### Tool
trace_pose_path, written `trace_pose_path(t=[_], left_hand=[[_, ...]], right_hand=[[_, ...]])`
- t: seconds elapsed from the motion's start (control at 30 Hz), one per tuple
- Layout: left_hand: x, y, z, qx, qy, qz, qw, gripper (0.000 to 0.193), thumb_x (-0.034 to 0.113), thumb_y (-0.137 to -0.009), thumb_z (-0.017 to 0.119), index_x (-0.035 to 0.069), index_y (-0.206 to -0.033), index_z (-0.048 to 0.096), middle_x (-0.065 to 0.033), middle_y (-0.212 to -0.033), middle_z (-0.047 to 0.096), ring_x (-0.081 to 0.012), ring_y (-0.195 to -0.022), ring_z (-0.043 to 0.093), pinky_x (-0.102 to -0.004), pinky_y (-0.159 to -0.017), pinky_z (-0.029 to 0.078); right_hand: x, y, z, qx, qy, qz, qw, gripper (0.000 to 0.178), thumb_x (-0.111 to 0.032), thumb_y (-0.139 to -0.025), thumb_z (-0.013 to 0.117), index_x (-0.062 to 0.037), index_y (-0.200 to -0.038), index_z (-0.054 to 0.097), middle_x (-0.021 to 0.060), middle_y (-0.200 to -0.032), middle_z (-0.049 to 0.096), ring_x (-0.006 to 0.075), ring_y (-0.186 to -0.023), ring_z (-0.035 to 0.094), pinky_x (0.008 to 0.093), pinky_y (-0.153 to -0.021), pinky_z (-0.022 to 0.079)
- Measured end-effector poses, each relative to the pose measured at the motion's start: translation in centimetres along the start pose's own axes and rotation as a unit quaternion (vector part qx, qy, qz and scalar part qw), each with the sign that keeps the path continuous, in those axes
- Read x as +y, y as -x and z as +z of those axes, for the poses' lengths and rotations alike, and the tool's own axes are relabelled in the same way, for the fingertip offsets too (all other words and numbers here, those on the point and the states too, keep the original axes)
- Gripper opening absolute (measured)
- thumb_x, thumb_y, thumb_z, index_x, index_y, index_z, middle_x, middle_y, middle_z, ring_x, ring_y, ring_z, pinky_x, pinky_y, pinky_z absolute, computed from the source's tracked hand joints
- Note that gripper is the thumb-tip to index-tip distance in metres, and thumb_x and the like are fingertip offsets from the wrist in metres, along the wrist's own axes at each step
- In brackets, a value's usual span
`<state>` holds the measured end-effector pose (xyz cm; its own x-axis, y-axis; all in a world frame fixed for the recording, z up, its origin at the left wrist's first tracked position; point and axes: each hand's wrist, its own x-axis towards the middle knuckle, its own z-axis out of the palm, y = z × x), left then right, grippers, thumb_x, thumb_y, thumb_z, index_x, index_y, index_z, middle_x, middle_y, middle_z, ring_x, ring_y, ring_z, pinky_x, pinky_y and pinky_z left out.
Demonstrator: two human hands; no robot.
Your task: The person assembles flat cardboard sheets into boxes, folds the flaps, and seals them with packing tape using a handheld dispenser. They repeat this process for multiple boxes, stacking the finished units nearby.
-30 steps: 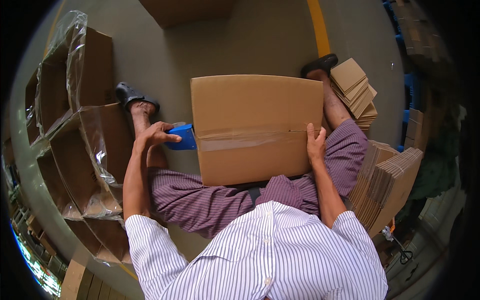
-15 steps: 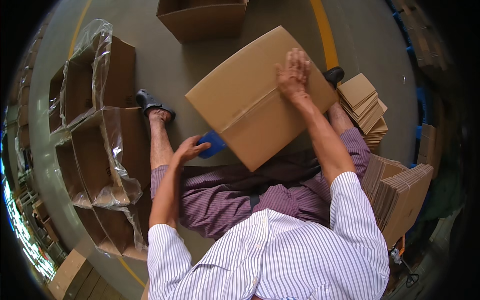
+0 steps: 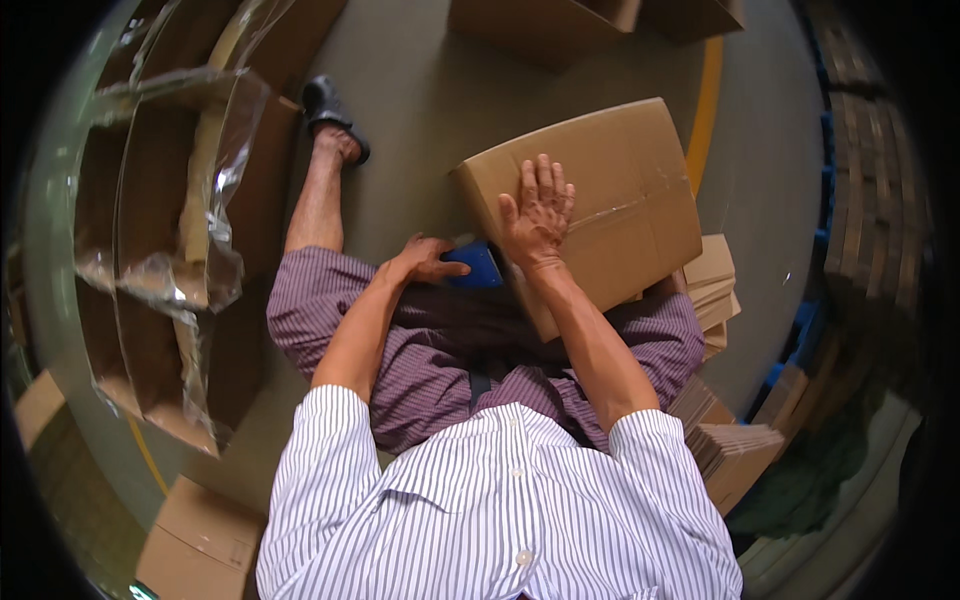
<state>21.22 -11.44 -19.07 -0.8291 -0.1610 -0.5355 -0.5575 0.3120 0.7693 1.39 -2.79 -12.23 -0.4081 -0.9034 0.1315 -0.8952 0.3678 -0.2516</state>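
Box (image 3: 600, 200) tilted across lap; right hand (image 3: 538, 215) flat on top, fingers spread wide. Left hand (image 3: 425, 260) wrapped round blue dispenser (image 3: 477, 266) at box edge. Likely slip: box sliding off, tape wrinkling.

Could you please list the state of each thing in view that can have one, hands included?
Cardboard box: closed, top seam taped, tilted on the lap.
Right hand: open, flat on the box, fingers spread.
Left hand: closed around the blue tape dispenser, at the box's near edge.
Open cartons: upright, open, lined with clear plastic.
Flat cardboard stack: folded flat, piled beside the leg.
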Motion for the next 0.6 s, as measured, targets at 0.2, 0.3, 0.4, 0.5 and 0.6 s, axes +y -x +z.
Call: trace_pose_path(t=[0.2, 0.3, 0.4, 0.5, 0.6], left_hand=[[-2.4, -1.0, 0.8, -0.040, -0.012, 0.013, 0.999, 0.063, 0.060, -0.085, 0.058, 0.006, -0.117, 0.067, -0.0196, -0.117, 0.065, -0.0368, -0.125, 0.050, -0.0527, -0.114, 0.022], [-4.6, -0.6, 0.7, -0.067, -0.012, 0.013, 0.998, 0.065, 0.062, -0.085, 0.056, 0.006, -0.117, 0.066, -0.0193, -0.118, 0.065, -0.0368, -0.127, 0.049, -0.0552, -0.115, 0.019], [-4.3, -0.6, 0.3, -0.066, 0.019, -0.001, 0.998, 0.066, 0.063, -0.084, 0.057, 0.004, -0.111, 0.069, -0.0201, -0.114, 0.066, -0.0378, -0.120, 0.053, -0.0525, -0.110, 0.026], [-3.8, -1.2, 0.8, -0.015, 0.008, 0.016, 1.000, 0.064, 0.063, -0.083, 0.058, 0.005, -0.106, 0.071, -0.0202, -0.109, 0.068, -0.0382, -0.112, 0.058, -0.0519, -0.105, 0.032], [-1.4, -1.1, 0.6, 0.028, -0.008, 0.017, 0.999, 0.062, 0.061, -0.082, 0.059, 0.005, -0.103, 0.072, -0.0204, -0.105, 0.069, -0.0378, -0.105, 0.061, -0.0498, -0.098, 0.039]], right_hand=[[0.6, -0.2, -0.4, 0.000, -0.005, -0.005, 1.000, 0.067, -0.056, -0.099, 0.034, -0.0102, -0.147, 0.038, 0.0121, -0.156, 0.030, 0.0327, -0.146, 0.021, 0.0535, -0.117, 0.012], [1.0, -0.1, -0.7, -0.005, 0.003, -0.004, 1.000, 0.065, -0.054, -0.099, 0.035, -0.0104, -0.147, 0.038, 0.0120, -0.156, 0.030, 0.0327, -0.146, 0.021, 0.0534, -0.117, 0.013], [1.4, -0.1, -0.9, -0.001, 0.001, -0.006, 1.000, 0.067, -0.055, -0.097, 0.041, -0.0098, -0.146, 0.038, 0.0121, -0.155, 0.030, 0.0325, -0.145, 0.022, 0.0535, -0.117, 0.013], [1.1, 0.0, -1.8, -0.006, -0.004, -0.036, 0.999, 0.075, -0.058, -0.090, 0.053, -0.0089, -0.146, 0.039, 0.0122, -0.155, 0.030, 0.0324, -0.145, 0.022, 0.0528, -0.117, 0.013], [1.0, 0.0, -2.8, -0.046, -0.045, -0.102, 0.993, 0.085, -0.060, -0.082, 0.063, -0.0077, -0.145, 0.039, 0.0126, -0.155, 0.031, 0.0323, -0.145, 0.023, 0.0522, -0.117, 0.013]])
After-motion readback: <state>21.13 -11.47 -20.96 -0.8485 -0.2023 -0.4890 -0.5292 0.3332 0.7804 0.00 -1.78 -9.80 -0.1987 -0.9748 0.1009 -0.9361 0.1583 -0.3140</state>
